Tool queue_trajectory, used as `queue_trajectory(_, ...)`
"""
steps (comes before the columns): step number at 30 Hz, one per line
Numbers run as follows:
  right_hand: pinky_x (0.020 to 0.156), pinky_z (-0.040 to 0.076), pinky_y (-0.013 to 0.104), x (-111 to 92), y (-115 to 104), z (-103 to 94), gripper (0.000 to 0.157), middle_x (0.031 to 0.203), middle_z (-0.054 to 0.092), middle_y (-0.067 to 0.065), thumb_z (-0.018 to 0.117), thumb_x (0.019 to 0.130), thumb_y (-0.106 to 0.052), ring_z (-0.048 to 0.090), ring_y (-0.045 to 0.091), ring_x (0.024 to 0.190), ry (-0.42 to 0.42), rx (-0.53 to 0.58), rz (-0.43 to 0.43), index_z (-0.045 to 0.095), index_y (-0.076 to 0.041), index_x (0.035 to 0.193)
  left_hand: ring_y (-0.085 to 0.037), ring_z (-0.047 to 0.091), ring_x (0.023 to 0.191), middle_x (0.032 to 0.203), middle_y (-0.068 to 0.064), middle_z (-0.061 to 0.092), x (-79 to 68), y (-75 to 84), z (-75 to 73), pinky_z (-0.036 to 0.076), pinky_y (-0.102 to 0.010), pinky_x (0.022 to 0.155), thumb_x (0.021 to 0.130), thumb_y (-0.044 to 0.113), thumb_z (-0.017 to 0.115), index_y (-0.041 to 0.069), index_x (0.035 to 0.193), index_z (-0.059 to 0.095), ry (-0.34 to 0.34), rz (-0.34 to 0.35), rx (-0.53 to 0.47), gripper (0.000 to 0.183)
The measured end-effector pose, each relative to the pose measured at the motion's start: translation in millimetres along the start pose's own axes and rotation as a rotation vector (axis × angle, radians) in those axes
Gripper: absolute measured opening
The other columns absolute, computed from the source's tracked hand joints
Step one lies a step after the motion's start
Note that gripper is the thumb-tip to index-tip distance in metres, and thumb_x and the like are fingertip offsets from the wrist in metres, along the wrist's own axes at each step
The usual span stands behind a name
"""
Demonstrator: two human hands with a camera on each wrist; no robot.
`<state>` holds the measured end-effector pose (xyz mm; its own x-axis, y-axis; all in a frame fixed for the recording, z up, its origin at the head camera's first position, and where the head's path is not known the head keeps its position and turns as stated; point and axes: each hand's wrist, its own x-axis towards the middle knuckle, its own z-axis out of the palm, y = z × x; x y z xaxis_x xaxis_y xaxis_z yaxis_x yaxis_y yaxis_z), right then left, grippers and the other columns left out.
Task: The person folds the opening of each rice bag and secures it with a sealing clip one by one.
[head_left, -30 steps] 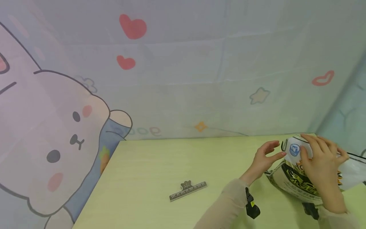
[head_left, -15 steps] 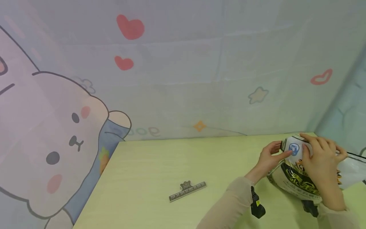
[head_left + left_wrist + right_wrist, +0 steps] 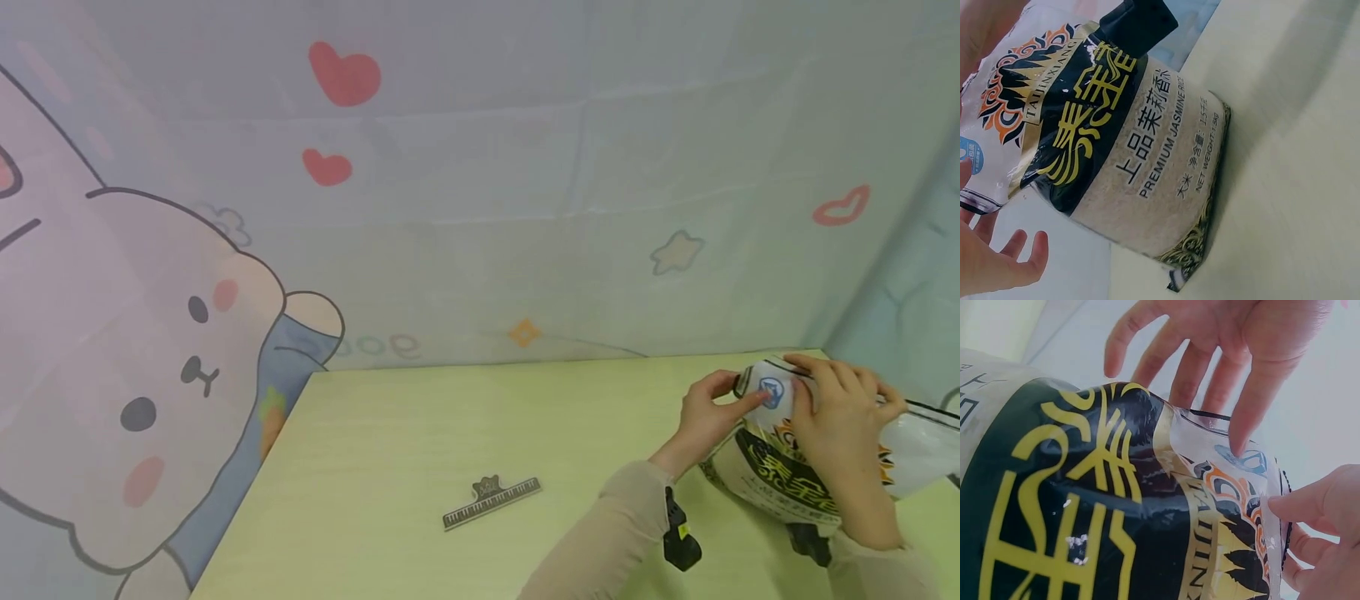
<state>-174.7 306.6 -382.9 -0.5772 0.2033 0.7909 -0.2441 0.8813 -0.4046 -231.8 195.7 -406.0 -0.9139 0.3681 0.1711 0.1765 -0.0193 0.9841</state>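
A clear-and-white bag of jasmine rice [image 3: 783, 479] with a dark green and yellow label stands on the table's right side, its top part leaning over. My left hand [image 3: 705, 417] pinches the left top corner, the thumb on the blue round mark. Across the upper edge, my right hand [image 3: 847, 421] holds the bag, thumb in front and fingers behind. In the left wrist view the rice bag [image 3: 1154, 156] appears tilted, with my left hand [image 3: 997, 256] at its top corner. The right wrist view has both thumbs on the white top of the rice bag [image 3: 1085, 481].
A silver bear-topped clip [image 3: 491, 500] with a piano-key pattern lies on the pale green table [image 3: 375, 442], left of my hands. A printed cloth [image 3: 480, 183] with a rabbit and hearts hangs behind the table. Black wrist cameras [image 3: 681, 537] sit on both wrists.
My left hand has moved right from beside the bag, and its thumb now lies on the blue mark at the corner. My right hand keeps its hold. The clip has stayed put.
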Motion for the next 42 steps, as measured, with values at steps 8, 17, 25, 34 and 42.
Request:
queue_trajectory(8,0.102,0.007,0.074,0.8,4.4,3.5,0.019,0.105,0.056,0.041,0.055,0.091,0.019,0.041,0.06,0.104,0.01,0.028,0.002,0.062,0.013,0.107,0.005,0.06,0.091,0.1,-0.005,0.074,5.2,-8.0,7.9,0.05,-0.015,0.074,0.092,0.004,0.073,-0.001,0.104,0.074,0.107,-0.012,-0.068,0.012)
queue_trajectory(17,0.1,0.007,0.072,4.7,6.2,6.2,0.02,0.102,0.059,0.039,0.052,0.092,0.019,0.042,0.059,0.096,0.034,0.081,-0.028,0.064,0.011,0.105,0.002,0.063,0.09,0.101,-0.01,0.074,6.1,-13.0,6.6,0.051,-0.014,0.07,0.09,0.0,0.075,-0.002,0.104,0.073,0.113,0.069,-0.041,0.014)
queue_trajectory(25,0.095,0.008,0.068,7.1,10.9,9.0,0.029,0.099,0.061,0.037,0.046,0.089,0.023,0.042,0.055,0.089,0.031,0.096,-0.05,0.066,0.007,0.102,0.002,0.063,0.084,0.098,-0.013,0.074,7.1,-17.3,5.5,0.051,-0.013,0.072,0.089,-0.001,0.075,-0.001,0.103,0.073,0.129,0.102,0.003,0.014)
queue_trajectory(34,0.089,0.008,0.062,10.2,11.5,10.4,0.03,0.097,0.063,0.036,0.042,0.088,0.024,0.042,0.05,0.085,0.034,0.121,-0.033,0.067,0.007,0.095,-0.002,0.064,0.082,0.094,-0.013,0.073,7.8,-20.1,-0.2,0.052,-0.012,0.073,0.09,-0.005,0.072,-0.002,0.104,0.073,0.111,0.092,0.04,0.014)
queue_trajectory(42,0.089,0.009,0.06,12.5,13.4,12.0,0.029,0.094,0.063,0.035,0.042,0.088,0.025,0.042,0.048,0.084,0.055,0.132,-0.02,0.066,0.008,0.09,-0.001,0.064,0.083,0.094,-0.012,0.074,8.4,-23.5,-3.1,0.051,-0.015,0.077,0.091,-0.003,0.072,0.0,0.102,0.075,0.119,0.098,0.071,0.012)
